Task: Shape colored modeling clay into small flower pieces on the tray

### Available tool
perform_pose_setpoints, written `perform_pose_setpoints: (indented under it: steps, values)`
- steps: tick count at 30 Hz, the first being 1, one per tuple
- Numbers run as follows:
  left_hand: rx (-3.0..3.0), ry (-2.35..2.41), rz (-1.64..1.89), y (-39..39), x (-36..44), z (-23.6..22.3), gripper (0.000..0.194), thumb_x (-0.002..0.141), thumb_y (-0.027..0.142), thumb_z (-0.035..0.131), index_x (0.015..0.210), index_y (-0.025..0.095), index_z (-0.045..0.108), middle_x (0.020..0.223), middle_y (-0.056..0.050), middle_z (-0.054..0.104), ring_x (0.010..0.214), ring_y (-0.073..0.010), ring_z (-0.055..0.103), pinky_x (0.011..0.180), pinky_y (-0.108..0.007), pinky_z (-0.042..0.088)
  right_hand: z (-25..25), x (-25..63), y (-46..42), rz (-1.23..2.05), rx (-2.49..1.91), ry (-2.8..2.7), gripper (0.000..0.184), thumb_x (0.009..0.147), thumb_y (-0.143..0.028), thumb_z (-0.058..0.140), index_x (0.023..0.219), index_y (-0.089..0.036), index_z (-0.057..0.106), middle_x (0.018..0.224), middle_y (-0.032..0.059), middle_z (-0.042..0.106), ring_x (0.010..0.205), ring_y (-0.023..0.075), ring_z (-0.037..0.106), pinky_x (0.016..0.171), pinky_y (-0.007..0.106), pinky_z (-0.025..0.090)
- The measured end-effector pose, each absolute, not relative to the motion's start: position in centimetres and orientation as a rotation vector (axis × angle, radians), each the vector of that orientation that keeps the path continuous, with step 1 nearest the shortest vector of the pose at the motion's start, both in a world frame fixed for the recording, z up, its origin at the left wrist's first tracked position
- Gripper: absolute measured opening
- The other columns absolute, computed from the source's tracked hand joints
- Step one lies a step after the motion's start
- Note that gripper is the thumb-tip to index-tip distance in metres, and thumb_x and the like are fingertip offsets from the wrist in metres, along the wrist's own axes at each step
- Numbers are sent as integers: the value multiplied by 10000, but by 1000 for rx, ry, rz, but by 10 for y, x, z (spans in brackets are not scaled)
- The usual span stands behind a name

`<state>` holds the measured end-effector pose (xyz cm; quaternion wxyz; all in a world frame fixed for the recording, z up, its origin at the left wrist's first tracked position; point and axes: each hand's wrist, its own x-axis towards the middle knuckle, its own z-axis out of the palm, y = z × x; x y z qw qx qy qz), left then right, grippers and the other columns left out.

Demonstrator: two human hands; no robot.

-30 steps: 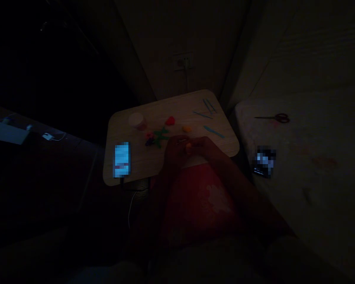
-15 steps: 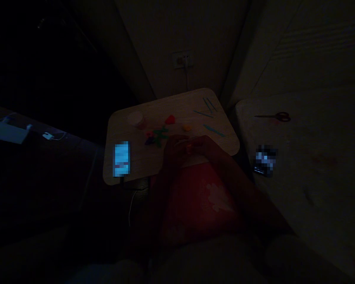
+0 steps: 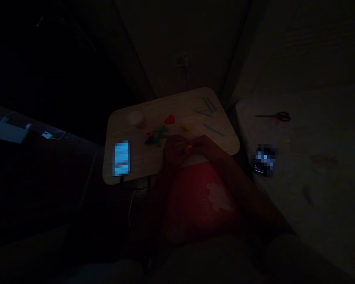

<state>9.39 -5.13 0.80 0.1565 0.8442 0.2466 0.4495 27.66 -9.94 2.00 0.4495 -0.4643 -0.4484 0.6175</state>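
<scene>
The left hand [image 3: 176, 150] and the right hand [image 3: 203, 146] are close together at the near edge of the small table [image 3: 121, 124]. Their fingers pinch a little orange lump [image 3: 189, 149] between them. Past the hands sits a yellow-orange piece [image 3: 187, 127]. The green shape [image 3: 160, 135] lies just beside the left hand. Farther back is a red lump [image 3: 170, 119].
</scene>
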Motion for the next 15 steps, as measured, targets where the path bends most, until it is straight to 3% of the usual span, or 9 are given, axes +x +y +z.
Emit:
perform_pose_setpoints:
  steps: [3,7,11,15]
  values:
    - [2411,693,1299,-51,94,8,244,993,458,670,954,241,776,1025,-54,753,1034,-209,682,923,-407,576,19,276,-98,1541,-1139,-1115,358,640,-469,917,770,-157,800,752,34,752,731,172,664,714,298,491]
    - [2369,673,1277,-52,94,7,238,999,433,668,1107,244,764,1229,-82,716,1129,-214,670,904,-376,589,17,275,-99,1557,-1070,-1061,384,673,-476,906,839,-141,817,776,44,766,737,170,670,740,302,499]
    - [2377,670,1220,-51,94,5,376,982,487,679,1272,253,720,1341,-110,669,1218,-245,645,964,-407,586,16,275,-101,1576,-1043,-1034,377,691,-480,899,826,-137,819,756,46,768,703,161,660,708,289,502]
    - [2435,724,1105,-49,91,4,356,1019,526,597,1202,272,767,1317,-98,690,1193,-242,649,930,-399,586,14,275,-99,1580,-1003,-1050,358,667,-453,919,843,-159,820,766,33,776,727,162,685,743,288,521]
